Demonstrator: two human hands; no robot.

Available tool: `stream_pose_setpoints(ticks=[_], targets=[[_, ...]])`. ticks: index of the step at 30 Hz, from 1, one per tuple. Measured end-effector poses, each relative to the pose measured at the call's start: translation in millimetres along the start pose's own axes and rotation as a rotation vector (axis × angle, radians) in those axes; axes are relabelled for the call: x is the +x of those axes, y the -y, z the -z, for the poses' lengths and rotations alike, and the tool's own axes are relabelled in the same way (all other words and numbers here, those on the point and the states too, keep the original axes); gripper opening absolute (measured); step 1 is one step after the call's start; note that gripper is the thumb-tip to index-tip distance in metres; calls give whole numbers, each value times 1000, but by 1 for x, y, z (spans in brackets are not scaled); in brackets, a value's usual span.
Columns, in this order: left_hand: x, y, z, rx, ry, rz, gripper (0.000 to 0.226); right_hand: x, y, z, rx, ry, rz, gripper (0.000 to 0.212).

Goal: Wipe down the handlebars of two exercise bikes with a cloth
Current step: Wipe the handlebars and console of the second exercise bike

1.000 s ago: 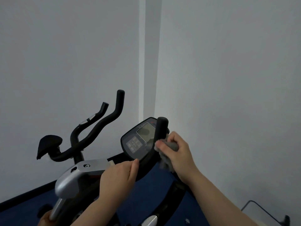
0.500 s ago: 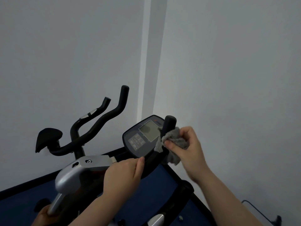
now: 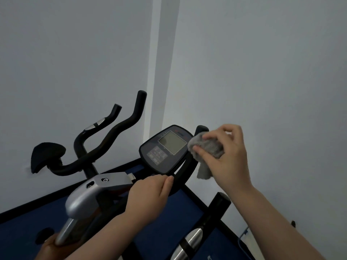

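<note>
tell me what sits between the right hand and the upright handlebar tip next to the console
In the head view, the crumpled grey cloth lies between the right hand and the black handlebar tip, wrapped against it.

dim, flat grey light | bright strip at wall corner [image 3: 159,53] (brightest area) | wide-angle bending at edges

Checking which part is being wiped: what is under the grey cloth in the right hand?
The black handlebar tip pokes out above the bunched grey cloth, which the right hand pinches. The bar section beneath is covered.
</note>
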State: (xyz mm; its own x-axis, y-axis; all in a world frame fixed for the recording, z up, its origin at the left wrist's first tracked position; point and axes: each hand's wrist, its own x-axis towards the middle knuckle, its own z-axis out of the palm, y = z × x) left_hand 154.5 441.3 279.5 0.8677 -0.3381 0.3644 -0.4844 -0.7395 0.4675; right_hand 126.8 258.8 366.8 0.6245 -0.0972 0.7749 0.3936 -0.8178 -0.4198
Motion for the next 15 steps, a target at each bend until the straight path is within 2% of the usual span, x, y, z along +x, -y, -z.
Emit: stream_pose_setpoints(ticks=[2,4,6,8,9,12,15], targets=[[0,1,1,1,12,-19,43,2,13,-9,-79,-33,39,30],[-1,4,2,-10,29,-45,42,-4,21,-19,-190,22,50,25],[-1,6,2,-24,34,-70,39,-10,24,-23,-233,125,-9,15],[-1,8,3,-28,30,-95,37,-9,24,-20,-173,237,-117,17],[-2,9,2,-30,34,-105,36,-8,25,-17,-141,239,-153,20],[-3,12,4,-71,56,-111,37,-3,30,-12,-213,22,-137,33],[-4,14,10,-158,94,-120,34,-7,36,-22,-323,-9,-148,20]])
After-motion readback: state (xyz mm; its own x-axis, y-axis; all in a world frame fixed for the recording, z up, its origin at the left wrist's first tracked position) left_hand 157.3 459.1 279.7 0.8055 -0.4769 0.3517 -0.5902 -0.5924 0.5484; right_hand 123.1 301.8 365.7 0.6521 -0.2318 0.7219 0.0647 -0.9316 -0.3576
